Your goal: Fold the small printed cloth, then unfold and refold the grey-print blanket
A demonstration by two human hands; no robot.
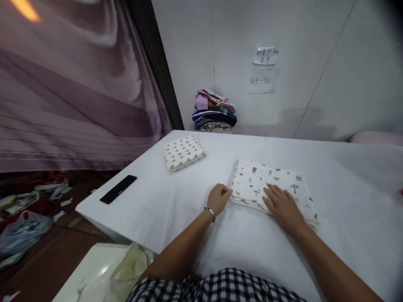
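A folded white cloth with small grey prints [270, 178] lies on the white table [157, 197] in front of me. My right hand [281, 205] rests flat on its near part, fingers stretched out. My left hand [219, 198], a bracelet at the wrist, is at the cloth's left edge with its fingers curled, pinching that edge. A second folded cloth with coloured dots [183, 152] sits apart at the far left of the table.
A black phone [118, 189] lies near the table's left corner. A pile of folded coloured cloths [214, 111] stands against the white wall. Bags and scraps litter the floor [28, 209] on the left. A white box [103, 272] is below the table's edge.
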